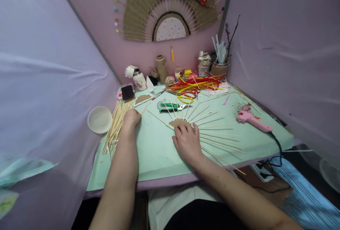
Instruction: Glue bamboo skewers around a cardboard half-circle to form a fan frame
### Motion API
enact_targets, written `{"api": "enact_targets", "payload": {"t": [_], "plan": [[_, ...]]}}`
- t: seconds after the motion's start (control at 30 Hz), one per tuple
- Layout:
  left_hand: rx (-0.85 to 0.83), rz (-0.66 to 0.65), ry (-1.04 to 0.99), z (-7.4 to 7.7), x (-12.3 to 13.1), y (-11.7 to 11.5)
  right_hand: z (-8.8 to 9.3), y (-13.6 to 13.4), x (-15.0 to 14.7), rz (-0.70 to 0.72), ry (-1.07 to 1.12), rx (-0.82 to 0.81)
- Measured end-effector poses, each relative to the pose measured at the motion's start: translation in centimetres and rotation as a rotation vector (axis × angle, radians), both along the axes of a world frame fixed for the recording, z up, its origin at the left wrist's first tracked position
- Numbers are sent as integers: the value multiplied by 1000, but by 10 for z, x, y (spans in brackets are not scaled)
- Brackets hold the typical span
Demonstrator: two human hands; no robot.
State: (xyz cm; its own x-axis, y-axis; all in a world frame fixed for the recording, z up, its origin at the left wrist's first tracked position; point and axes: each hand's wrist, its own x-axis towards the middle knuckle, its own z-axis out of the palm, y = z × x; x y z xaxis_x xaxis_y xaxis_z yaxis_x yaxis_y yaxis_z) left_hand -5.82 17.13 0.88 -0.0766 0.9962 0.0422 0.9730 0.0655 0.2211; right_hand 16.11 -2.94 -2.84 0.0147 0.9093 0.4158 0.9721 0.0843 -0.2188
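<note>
My left hand [132, 117] is closed in a pinch at the right side of a pile of thin bamboo sticks [117, 125]. A pale bamboo stick [145, 108] juts out from its fingertips, up and to the right. My right hand [188, 141] lies with fingers apart on a half-round piece of brown cardboard [174, 122], covering part of it. From the cardboard's curved edge, several sticks [223, 134] spread out like a fan, mostly to the right. Green-handled pliers [170, 106] lie just beyond the fan.
A pink glue gun [253, 121] with a black cord sits at the right. Red and yellow strips [198, 84], yellow scissors [186, 99], a twine spool [160, 68] and jars stand or lie at the back. A white bowl [100, 119] is left; a decorated fan [170, 6] hangs behind.
</note>
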Motion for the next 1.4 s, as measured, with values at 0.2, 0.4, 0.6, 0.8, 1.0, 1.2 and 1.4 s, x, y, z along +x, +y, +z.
{"api": "enact_targets", "payload": {"t": [0.2, 0.4, 0.6, 0.8, 1.0, 1.2, 1.4], "plan": [[-12, 11, 5, 2, 2, 0, 0, 0, 0, 5, 8, -10], [55, 54, -65, 9, -1, -6, 4, -1, 1, 5, 24, -15], [195, 70, -226, 19, 1, -9, 25, -26, 4, 74, 56, 67], [355, 11, -745, 23, 21, -15, 59, -51, 78, -8, 31, 163], [323, -191, -1018, 23, 52, -28, 46, -45, 197, -433, -166, -2], [274, -263, -1111, 14, 68, -32, 21, -43, 235, -555, -253, -293], [253, -313, -1087, 9, 72, -34, 20, -43, 239, -659, -164, -364]]}}
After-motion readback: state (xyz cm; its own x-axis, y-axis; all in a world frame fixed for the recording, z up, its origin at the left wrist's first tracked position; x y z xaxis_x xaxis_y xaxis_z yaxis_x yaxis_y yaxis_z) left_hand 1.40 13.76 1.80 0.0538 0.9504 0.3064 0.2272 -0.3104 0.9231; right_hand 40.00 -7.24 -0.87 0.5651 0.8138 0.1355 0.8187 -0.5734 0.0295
